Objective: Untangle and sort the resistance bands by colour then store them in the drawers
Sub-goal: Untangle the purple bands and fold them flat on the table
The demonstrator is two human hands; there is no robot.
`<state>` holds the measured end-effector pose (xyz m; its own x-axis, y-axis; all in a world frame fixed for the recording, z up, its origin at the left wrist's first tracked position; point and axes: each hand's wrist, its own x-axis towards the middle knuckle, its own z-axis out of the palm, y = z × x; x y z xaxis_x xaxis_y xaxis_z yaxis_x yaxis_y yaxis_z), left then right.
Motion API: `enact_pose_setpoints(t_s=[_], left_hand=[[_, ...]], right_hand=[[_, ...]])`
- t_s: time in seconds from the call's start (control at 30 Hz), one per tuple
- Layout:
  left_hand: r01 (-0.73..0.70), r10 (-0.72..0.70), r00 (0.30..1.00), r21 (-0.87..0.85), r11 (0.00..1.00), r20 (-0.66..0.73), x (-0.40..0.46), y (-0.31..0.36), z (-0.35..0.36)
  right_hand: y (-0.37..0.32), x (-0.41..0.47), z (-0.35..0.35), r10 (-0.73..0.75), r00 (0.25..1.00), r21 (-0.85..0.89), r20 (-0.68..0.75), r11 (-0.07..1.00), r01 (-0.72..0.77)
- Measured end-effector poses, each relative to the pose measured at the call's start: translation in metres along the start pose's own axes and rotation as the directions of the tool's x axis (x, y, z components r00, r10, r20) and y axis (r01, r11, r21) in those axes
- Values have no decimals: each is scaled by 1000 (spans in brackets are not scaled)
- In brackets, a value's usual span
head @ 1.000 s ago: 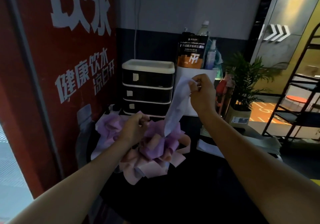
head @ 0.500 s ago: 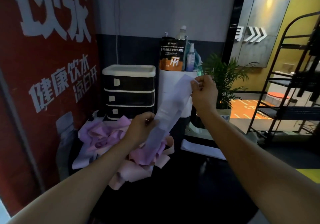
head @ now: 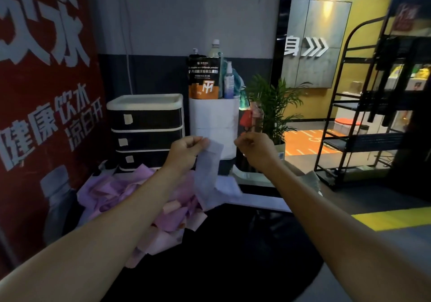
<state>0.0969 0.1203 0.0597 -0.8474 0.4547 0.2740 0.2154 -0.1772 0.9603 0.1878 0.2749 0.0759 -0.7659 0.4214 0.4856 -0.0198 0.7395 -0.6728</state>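
A tangled pile of pink and purple resistance bands lies on the round black table, in front of a black three-drawer unit whose drawers are closed. My left hand is raised above the pile and grips the top end of a pale lavender band. The band hangs straight down, its lower end resting by the pile. My right hand is level with the left, a short gap to the right of the band. Its fingers are curled with nothing visible in them.
A white box holding a pouch and bottles stands right of the drawers, with a potted plant beside it. A red panel walls off the left. A black metal rack stands at right.
My left hand rose from the pile and took the lavender band's upper end. My right hand let go of that end and moved right. The band now hangs free of the pile.
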Motion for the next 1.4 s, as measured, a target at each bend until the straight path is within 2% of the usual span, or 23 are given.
enact_pose_setpoints(t_s=[0.1,0.23,0.33,0.4,0.47,0.53,0.6,0.7,0.83,0.9,0.97,1.03,1.1,1.13,1.2,1.4], left_hand=[[71,-72,997,-59,996,-7,1,7,19],[131,-130,991,-111,985,18,3,14,41],[150,-143,986,-74,986,84,0,17,51],[138,-136,986,-9,990,94,-4,18,54],[63,-71,996,142,988,53,-4,17,53],[-5,6,1000,243,970,-3,0,15,50],[-44,51,998,260,965,-23,4,18,49],[-66,32,990,250,966,140,6,29,53],[93,-149,901,154,984,407,0,36,64],[119,-142,871,78,990,470,-2,35,70],[108,-106,876,22,994,471,-2,33,74],[41,-54,906,40,998,419,1,30,77],[-94,38,934,140,986,355,5,28,80],[-158,88,936,184,970,340,6,27,82],[-244,162,927,218,945,339,7,28,86],[-345,210,872,251,904,443,1,22,92]], right_hand=[[-7,-7,-9,-100,995,95,-3,990,100],[-7,-16,-16,-208,976,4,58,978,208],[0,-19,-23,-238,971,-110,-2,965,237],[2,-19,-29,-275,961,-149,-29,952,268],[1,-19,-35,-289,957,-157,-31,947,280],[0,-17,-41,-270,962,-126,-36,956,264],[-1,-14,-46,-236,971,-57,-44,971,234],[-3,-9,-54,-204,979,86,-11,975,204],[-6,-7,-65,-180,984,249,9,953,172],[-6,-8,-69,-154,988,304,15,942,142],[-4,-10,-73,-129,991,334,29,936,112],[-1,-12,-76,-69,996,415,52,909,42],[-1,-13,-80,81,991,538,102,833,-124],[-1,-13,-82,146,980,560,136,804,-198],[1,-12,-85,218,962,493,166,826,-272],[-2,-9,-88,156,988,325,17,933,-153]])
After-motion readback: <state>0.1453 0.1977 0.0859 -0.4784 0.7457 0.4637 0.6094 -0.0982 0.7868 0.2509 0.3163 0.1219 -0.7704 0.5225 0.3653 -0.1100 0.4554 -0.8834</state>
